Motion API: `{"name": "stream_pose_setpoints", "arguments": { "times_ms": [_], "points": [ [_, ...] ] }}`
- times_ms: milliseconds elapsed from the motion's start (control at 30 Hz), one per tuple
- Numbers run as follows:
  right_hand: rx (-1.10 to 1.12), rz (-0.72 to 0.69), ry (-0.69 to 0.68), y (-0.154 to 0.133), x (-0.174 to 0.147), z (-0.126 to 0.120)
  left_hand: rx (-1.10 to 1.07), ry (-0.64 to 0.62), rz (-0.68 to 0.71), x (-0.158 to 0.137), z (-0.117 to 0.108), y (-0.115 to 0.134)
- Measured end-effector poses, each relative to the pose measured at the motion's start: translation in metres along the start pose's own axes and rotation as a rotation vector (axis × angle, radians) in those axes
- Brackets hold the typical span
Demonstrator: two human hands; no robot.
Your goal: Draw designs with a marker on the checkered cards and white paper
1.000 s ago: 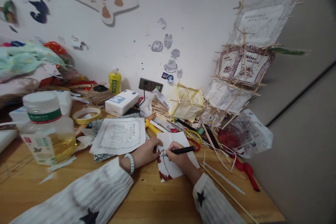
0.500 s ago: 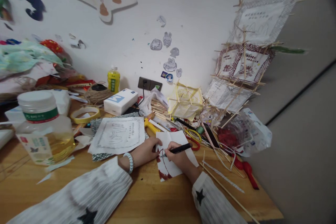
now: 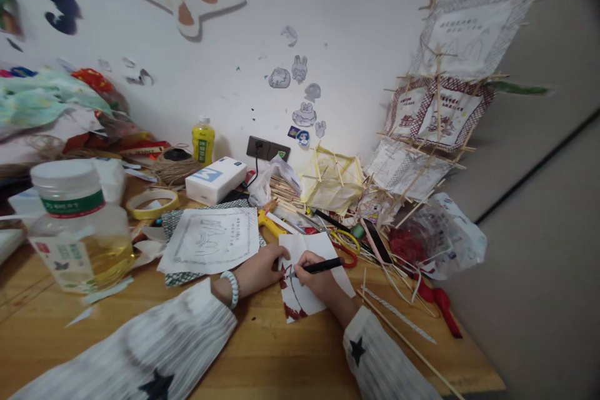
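Note:
A sheet of white paper [image 3: 323,247] with dark red painted leaf shapes and a thin curved line lies on the wooden table. My right hand [image 3: 316,275] is closed around a black pen [image 3: 325,264], whose tip points at the red shape by the paper's left side; whether it touches cannot be told. At that left edge rests my left hand [image 3: 262,267], thumb and forefinger apart, fingertips on the paper. A pale beaded bracelet [image 3: 230,289] circles the left wrist. Left of it lies another drawn sheet [image 3: 210,240] on a patterned cloth or paper.
Behind the paper lie yellow-and-red scissors [image 3: 345,244], a phone [image 3: 376,242] and a yellow glue gun [image 3: 269,225]. A frame of sticks and paper panels [image 3: 440,112] rises at right. At left stand a jar [image 3: 79,231], a tape roll [image 3: 152,203] and a bottle [image 3: 203,140]. Thin sticks [image 3: 407,344] lie right.
The pen and my right hand have shifted very slightly to the left. My left hand and the paper look the same.

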State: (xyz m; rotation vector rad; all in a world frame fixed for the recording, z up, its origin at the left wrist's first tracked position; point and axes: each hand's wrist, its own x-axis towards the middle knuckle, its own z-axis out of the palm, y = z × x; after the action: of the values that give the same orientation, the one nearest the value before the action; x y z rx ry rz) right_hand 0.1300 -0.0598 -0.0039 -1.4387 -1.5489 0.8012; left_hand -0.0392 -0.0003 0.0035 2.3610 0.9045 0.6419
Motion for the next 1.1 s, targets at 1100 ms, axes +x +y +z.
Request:
{"name": "stream_pose_setpoints", "arguments": {
  "times_ms": [1100],
  "points": [
    [-0.005, -0.032, -0.033, -0.011, -0.004, -0.001, 0.003, -0.016, -0.007, 0.0, -0.002, 0.002]
  ]
}}
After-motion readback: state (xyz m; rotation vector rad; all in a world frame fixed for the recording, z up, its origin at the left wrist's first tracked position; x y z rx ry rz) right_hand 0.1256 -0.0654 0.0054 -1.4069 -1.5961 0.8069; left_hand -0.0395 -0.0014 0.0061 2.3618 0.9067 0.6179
